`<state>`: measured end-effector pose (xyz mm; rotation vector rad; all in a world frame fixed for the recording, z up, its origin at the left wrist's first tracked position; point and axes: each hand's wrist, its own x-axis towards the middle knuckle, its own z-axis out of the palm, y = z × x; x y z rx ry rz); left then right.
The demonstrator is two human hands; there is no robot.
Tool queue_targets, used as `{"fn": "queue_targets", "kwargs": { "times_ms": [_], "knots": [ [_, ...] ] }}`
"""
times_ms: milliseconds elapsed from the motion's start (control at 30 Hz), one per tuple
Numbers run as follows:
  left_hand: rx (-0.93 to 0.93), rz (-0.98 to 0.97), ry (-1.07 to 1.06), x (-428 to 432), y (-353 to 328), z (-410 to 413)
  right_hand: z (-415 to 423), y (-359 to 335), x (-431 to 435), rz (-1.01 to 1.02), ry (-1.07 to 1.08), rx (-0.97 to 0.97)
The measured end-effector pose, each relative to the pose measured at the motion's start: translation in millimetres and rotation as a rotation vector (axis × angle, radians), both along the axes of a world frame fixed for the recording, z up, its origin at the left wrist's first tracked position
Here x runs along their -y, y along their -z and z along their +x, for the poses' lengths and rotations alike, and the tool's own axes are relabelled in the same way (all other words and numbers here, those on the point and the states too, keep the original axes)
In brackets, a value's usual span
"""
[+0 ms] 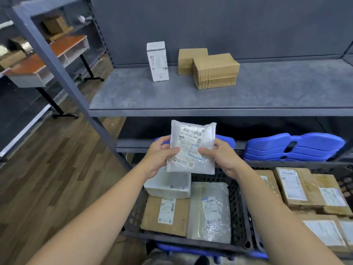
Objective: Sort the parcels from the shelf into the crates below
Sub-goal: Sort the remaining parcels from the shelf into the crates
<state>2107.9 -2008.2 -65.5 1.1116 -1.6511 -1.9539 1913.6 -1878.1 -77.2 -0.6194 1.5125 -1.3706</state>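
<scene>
Bubble mailer [192,148] upright, long axis vertical, pinched at both side edges: left hand [159,156], right hand [219,155]. Left crate [236,199] directly below; drop straight down.

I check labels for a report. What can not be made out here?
Head view.
Label text on the white plastic mailer: too small, blurred.
The dark mesh plastic crate on the right: cut by the frame edge.
The white padded parcel: partly behind mailer and left hand.
</scene>
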Motion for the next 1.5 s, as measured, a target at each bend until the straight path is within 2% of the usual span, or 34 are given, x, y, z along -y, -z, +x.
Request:
{"fn": "queue_targets", "kwargs": {
  "times_ms": [233,433,633,700,800,933,1033,1200,1333,1433,1500],
  "knots": [
    [0.119,-0.11,-0.029,-1,30,15,21,36,-8,0.086,-0.008,0.019],
    [0.362,-0.181,0.043,4,70,49,52,72,-5,0.191,-0.018,0.019],
    [0.642,-0.613,0.186,4,116,97,105,144,9,0.396,-0.234,-0.086],
    [0.725,-0.719,0.26,2,141,113,127,175,12,0.457,-0.314,-0.049],
    [0.745,-0.806,0.408,-4,172,128,151,210,14,0.576,-0.311,0.083],
    [0.854,-0.717,0.703,-9,207,131,167,256,23,0.694,-0.218,0.102],
    [0.943,-0.641,0.837,-11,236,127,174,288,35,0.749,-0.2,0.137],
    [1.121,-0.593,1.0,-12,274,114,180,318,50,0.829,-0.17,-0.081],
    [1.208,-0.606,1.139,-8,292,105,185,334,62,0.867,-0.263,-0.251],
    [1.28,-0.589,1.19,-3,307,102,183,332,61,0.925,-0.306,-0.336],
    [1.331,-0.612,1.206,-2,317,101,178,331,55,0.908,-0.305,-0.323]
  ]
}}
